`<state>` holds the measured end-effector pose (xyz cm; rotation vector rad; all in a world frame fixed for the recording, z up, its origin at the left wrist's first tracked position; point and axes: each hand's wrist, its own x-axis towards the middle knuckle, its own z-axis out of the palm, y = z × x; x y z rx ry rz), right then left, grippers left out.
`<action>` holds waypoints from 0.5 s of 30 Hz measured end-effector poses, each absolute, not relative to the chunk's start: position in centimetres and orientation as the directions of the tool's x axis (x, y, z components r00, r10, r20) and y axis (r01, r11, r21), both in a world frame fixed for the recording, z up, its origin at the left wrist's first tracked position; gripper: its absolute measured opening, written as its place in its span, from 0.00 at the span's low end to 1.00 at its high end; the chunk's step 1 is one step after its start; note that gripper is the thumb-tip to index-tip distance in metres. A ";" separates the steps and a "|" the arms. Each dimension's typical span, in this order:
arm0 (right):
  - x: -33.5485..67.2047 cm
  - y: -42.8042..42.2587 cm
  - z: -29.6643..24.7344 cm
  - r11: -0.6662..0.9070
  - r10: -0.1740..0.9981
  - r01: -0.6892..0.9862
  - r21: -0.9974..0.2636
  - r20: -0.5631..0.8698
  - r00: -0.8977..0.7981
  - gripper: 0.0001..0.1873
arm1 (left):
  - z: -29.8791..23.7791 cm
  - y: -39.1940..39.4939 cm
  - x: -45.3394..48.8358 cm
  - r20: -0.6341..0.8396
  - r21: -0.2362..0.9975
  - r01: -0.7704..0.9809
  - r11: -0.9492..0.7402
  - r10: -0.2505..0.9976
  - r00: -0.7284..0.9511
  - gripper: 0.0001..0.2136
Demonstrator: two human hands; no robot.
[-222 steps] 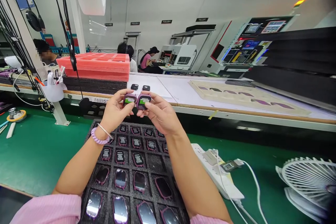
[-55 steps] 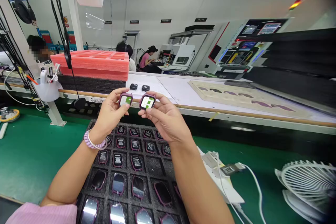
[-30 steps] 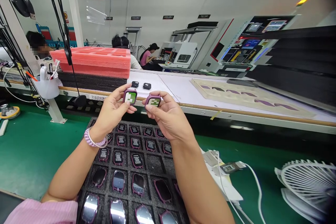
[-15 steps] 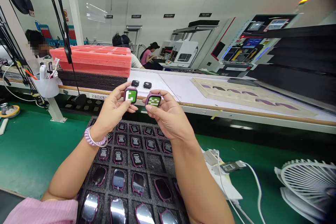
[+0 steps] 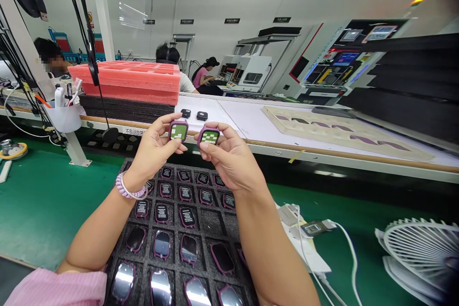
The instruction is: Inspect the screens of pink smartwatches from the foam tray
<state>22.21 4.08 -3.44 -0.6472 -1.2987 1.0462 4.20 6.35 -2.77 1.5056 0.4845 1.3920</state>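
My left hand [image 5: 155, 147] pinches a purple-framed smartwatch [image 5: 178, 130], its lit screen showing green with some white blocks. In my right hand [image 5: 229, 155] is a second purple smartwatch [image 5: 208, 137] with a green and white block pattern on its screen. Both watches are held side by side, a small gap apart, faces toward me. Below my hands lies a black foam tray [image 5: 211, 222] with many purple watches in its compartments. Watches in the far rows show white text, while nearer ones have dark or reflective screens. My right forearm hides part of the tray.
Two small black devices [image 5: 202, 115] lie on the white shelf ahead. Red foam trays [image 5: 125, 76] are stacked on black ones at left, near a white cup of tools [image 5: 64, 118]. White cables [image 5: 349, 248] and a fan [image 5: 423, 253] are at right. Co-workers sit beyond.
Both watches stay in my hands, nearly in place. The left watch's screen shows more muted green and its white blocks have shifted lower. The right watch has tilted slightly.
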 end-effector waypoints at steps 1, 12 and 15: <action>22.2 4.1 -3.5 0.421 0.891 -0.253 -0.871 0.449 -0.063 0.27 | -2.8 6.4 4.2 0.516 0.844 -0.319 -0.431 0.816 0.260 0.24; 22.3 3.9 -3.4 0.381 0.907 -0.261 -0.887 0.414 -0.082 0.30 | -2.8 6.4 4.2 0.501 0.840 -0.379 -0.389 0.824 0.264 0.23; 22.3 3.9 -3.4 0.392 0.903 -0.246 -0.887 0.422 -0.083 0.28 | -2.8 6.4 4.1 0.510 0.845 -0.338 -0.415 0.817 0.269 0.26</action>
